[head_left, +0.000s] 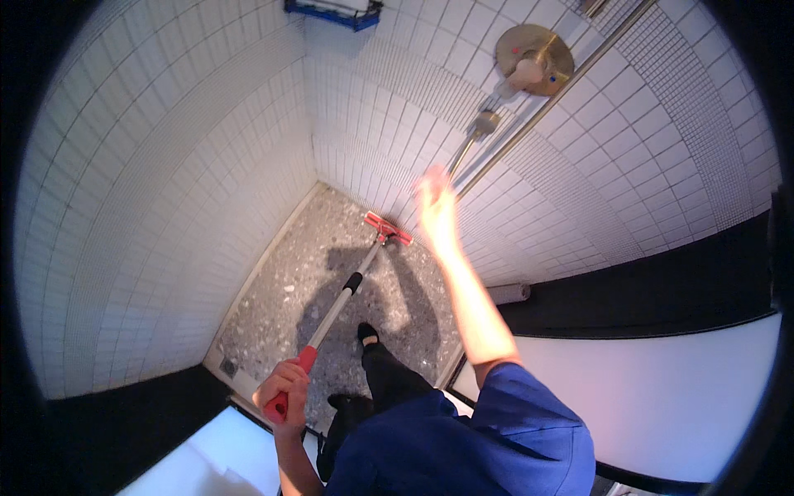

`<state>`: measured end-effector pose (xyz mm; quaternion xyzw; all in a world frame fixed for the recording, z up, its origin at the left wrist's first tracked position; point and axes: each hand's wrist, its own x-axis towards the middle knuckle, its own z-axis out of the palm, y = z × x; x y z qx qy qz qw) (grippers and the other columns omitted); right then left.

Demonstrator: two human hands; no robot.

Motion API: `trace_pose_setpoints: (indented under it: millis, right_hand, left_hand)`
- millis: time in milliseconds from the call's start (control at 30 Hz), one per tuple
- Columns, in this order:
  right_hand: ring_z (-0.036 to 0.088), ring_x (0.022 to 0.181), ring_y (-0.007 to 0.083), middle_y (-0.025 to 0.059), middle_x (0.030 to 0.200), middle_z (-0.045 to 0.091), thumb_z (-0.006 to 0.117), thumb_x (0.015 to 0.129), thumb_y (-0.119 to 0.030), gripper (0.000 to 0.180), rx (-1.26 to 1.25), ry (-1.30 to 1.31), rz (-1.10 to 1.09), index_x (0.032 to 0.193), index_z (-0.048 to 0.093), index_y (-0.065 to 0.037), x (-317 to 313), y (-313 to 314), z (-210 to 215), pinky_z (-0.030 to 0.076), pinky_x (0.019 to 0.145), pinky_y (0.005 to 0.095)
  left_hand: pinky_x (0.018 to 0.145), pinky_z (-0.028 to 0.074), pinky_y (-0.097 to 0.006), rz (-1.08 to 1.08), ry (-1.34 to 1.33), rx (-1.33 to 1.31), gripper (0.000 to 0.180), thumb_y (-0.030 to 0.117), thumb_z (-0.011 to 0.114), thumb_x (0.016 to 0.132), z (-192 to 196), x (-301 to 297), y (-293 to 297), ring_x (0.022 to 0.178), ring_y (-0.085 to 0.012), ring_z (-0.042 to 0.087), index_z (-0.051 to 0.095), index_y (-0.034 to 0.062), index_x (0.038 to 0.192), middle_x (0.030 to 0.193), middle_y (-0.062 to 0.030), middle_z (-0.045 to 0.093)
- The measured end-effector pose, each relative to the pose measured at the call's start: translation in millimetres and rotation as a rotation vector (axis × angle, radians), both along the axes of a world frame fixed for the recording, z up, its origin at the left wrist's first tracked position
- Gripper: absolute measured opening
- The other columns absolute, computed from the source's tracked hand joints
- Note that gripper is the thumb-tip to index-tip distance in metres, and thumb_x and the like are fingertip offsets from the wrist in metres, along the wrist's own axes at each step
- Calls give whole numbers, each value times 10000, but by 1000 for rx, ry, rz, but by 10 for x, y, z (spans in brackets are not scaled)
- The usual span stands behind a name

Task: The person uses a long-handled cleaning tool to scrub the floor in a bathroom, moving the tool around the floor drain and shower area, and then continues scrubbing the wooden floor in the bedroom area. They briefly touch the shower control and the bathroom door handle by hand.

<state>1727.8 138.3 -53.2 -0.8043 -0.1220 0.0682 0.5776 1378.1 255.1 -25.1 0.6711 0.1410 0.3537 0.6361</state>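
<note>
My left hand (284, 388) is closed round the red grip of a long-handled squeegee (335, 310). Its silvery pole, with a black collar, slants away across the speckled grey floor. The red head (389, 228) rests at the foot of the far tiled wall. My right arm reaches forward, and my right hand (436, 198) is raised by that wall, beside the metal shower hose (463, 155). Glare and motion blur smear its fingers, so I cannot tell whether it touches the hose.
White tiled walls (182, 165) enclose the shower floor (281, 273). A round brass mixer (536, 59) and a long metal rail (546, 107) are on the far wall. A blue rack (335, 15) hangs at the top. Glossy white panels (645, 397) flank me. My feet are on the floor.
</note>
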Motion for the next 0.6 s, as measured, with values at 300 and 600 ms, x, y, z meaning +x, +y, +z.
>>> trace_pose_setpoints:
  millis: [300, 600]
  right_hand:
    - [610, 899, 397, 249, 943, 623, 566, 924, -303, 435, -62, -595, -579, 1038, 400, 82, 2175, -347, 899, 465, 798, 463]
    - [602, 855, 320, 224, 926, 589, 535, 940, -210, 405, -219, -729, -406, 1015, 332, 132, 2643, -481, 637, 463, 810, 416]
  left_hand:
    - [846, 470, -450, -5, 9, -167, 345, 128, 653, 838, 213, 607, 353, 610, -183, 558, 409, 87, 597, 612, -52, 539]
    - [898, 452, -469, -26, 59, -199, 296, 15, 630, 807, 118, 620, 426, 665, -214, 576, 423, 58, 600, 645, -69, 542]
